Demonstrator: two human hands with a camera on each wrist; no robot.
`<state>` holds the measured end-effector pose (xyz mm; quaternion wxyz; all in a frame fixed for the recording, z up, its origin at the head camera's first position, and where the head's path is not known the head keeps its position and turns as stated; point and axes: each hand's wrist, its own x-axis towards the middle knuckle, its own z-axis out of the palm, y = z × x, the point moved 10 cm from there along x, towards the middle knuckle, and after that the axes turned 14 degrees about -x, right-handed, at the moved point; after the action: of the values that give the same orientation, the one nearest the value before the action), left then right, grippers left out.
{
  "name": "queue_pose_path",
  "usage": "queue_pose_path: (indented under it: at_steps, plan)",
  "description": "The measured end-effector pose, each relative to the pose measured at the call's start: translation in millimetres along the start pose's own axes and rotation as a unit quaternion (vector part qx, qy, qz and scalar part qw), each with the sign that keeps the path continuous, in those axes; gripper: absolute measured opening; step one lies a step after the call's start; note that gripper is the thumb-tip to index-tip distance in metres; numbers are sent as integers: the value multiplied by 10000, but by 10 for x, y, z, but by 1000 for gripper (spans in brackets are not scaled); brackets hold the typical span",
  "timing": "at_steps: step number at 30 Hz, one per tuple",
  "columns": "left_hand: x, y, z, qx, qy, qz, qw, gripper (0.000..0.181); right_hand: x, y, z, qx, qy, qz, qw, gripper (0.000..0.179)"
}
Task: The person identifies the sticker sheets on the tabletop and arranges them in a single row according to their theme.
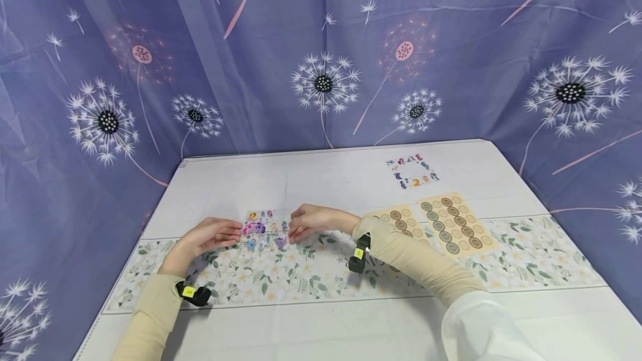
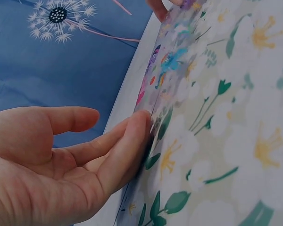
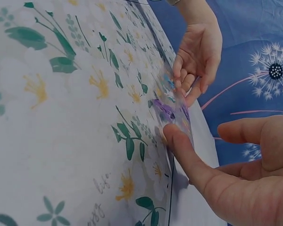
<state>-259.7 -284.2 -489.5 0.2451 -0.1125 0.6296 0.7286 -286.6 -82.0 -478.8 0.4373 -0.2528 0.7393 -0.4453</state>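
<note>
A clear sticker sheet (image 1: 264,243) with small colourful cartoon figures lies on the flowered band of the tablecloth, between the two hands. At its left edge is my left hand (image 1: 214,234), fingertips right at the edge. In the left wrist view the thumb (image 2: 78,118) stands apart from the fingers, which are straight. My right hand (image 1: 315,220) is at the opposite edge. The right wrist view shows one fingertip (image 3: 173,135) against the sheet's edge near a purple figure (image 3: 164,109), with the thumb held away.
Two tan sheets of round stickers, one on the far right (image 1: 453,222) and one (image 1: 398,219) partly under the right forearm, lie on the table. Behind them is another clear sheet with figures around its border (image 1: 416,183). A purple dandelion curtain (image 1: 261,99) hangs behind the table.
</note>
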Motion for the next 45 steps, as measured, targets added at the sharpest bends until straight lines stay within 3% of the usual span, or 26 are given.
queue_pose_path:
  at_steps: [14,21,31,45]
  plan:
    - [-8,-5,-13,345,48,-70,9994,44,14,27,-20,-46,26,84,10000,55]
    - [-32,54,29,404,-124,39,9991,46,-6,21,-47,-31,62,53,10000,51]
    - [-14,108,52,443,-83,195,9988,48,-24,20,-90,-316,155,-45,9994,38]
    - [81,159,122,435,166,518,9976,48,-79,-47,-304,-369,775,-242,9960,32]
